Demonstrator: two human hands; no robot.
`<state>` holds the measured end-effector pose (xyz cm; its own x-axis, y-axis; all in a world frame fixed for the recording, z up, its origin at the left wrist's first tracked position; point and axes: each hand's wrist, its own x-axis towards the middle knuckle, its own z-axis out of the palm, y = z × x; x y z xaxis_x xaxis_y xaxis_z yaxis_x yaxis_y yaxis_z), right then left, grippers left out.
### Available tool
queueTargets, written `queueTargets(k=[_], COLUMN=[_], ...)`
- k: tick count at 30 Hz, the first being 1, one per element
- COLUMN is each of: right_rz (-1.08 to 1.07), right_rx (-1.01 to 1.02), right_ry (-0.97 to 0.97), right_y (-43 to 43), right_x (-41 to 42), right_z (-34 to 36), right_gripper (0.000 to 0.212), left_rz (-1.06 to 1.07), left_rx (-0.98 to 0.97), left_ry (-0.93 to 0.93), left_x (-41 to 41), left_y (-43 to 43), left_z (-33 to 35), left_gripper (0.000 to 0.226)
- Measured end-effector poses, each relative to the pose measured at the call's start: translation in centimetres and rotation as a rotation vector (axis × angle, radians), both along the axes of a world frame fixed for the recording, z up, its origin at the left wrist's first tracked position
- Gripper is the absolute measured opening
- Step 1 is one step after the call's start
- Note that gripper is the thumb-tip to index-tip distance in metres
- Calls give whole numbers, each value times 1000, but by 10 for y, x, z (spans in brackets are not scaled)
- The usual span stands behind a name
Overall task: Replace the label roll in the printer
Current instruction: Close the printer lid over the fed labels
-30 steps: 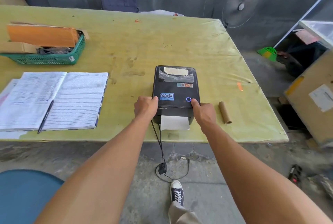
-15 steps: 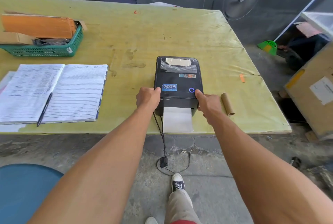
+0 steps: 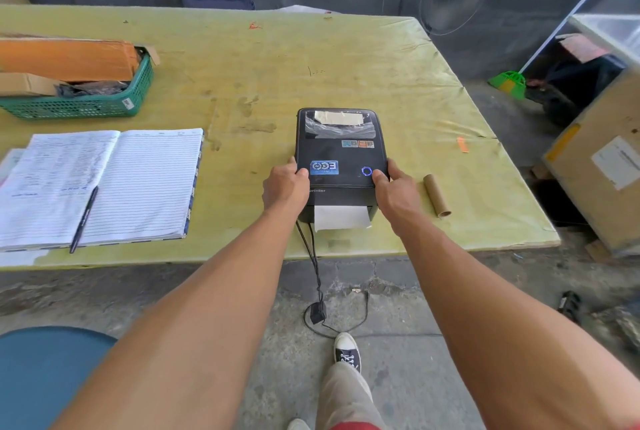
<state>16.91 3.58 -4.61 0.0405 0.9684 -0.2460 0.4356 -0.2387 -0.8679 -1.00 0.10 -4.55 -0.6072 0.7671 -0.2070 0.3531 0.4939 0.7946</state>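
Note:
A black label printer (image 3: 341,152) sits near the front edge of the yellow-green table (image 3: 311,59), its lid down and a blue ring light glowing. A strip of white label paper (image 3: 341,217) sticks out of its front slot. My left hand (image 3: 284,189) grips the printer's left front corner, thumb on the lid. My right hand (image 3: 396,192) grips the right front corner, thumb beside the light. An empty brown cardboard core (image 3: 437,195) lies on the table just right of my right hand.
An open lined notebook (image 3: 138,183) with a pen (image 3: 83,220) lies at the left. Behind it a green basket (image 3: 86,102) holds cardboard boxes. The printer's cable (image 3: 313,263) hangs off the table to the floor. A big carton (image 3: 602,166) stands at the right.
The view shifted slightly. More label paper showed from the slot half a second ago than now. Both hands stay on the printer's front corners, a little further up the sides.

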Motion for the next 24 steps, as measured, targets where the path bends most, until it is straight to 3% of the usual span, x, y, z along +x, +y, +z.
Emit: queueTargets(k=[6,24], right_rz=[31,63], right_rx=[76,51], right_ry=[-98,-32], right_y=[-4,-3], right_x=[-4,2], right_z=[2,2], right_gripper=[51,50], left_rz=[-124,-106], left_rx=[29,-4], left_ry=[172,49], left_x=[5,-2], left_y=[5,4], left_z=[-3,-3], left_gripper=[46,42])
